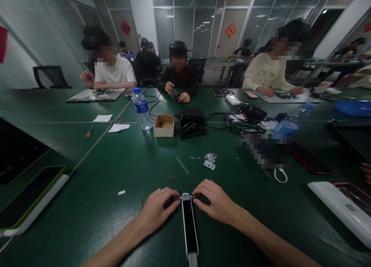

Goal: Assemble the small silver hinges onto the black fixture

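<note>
My left hand (pixel 159 208) and my right hand (pixel 216 201) meet over the table in front of me. Thumb and fingers of each pinch one end of a small grey metal crosspiece (pixel 186 197). It lies across the far end of a long narrow device (pixel 190 226) with a white frame and a black face. A pale grey strap or tail (pixel 193 260) runs from the device's near end toward me. Beyond my right hand lies a small pile of silvery metal plates (pixel 210 161) with holes.
On the green table (pixel 139 158) stand a water bottle (pixel 142 109), a small cardboard box (pixel 164 126) and a black box (pixel 191 115) with cables. Phones and a white power bank (pixel 340 209) lie at the sides. Several people sit across the table.
</note>
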The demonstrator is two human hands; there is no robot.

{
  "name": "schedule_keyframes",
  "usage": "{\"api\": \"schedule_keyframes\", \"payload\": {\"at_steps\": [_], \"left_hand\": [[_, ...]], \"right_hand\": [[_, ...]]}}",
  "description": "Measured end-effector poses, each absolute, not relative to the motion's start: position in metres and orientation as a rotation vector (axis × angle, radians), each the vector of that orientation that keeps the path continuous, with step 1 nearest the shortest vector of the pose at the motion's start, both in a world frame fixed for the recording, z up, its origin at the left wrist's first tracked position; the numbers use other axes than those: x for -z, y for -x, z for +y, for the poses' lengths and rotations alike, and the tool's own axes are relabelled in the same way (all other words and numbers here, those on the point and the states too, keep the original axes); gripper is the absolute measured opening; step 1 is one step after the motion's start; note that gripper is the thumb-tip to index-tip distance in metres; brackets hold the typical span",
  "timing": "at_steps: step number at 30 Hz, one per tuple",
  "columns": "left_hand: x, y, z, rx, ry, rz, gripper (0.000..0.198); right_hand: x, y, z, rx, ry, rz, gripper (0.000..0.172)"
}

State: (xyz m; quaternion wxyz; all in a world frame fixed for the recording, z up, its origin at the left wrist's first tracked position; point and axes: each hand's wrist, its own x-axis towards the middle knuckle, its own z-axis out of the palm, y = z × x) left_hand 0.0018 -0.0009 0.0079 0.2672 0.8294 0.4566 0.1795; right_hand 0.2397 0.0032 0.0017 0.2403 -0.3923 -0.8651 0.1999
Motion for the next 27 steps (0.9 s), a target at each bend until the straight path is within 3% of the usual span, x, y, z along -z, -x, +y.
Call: {"api": "schedule_keyframes", "payload": {"at_steps": [27], "left_hand": [[-0.0036, 0.0002, -0.0011, -0.499, -2.242, 1.225, 0.014]], "right_hand": [[-0.0068, -0.2395, 0.0036, -0.557, 1.087, -2.384, 0.012]]}}
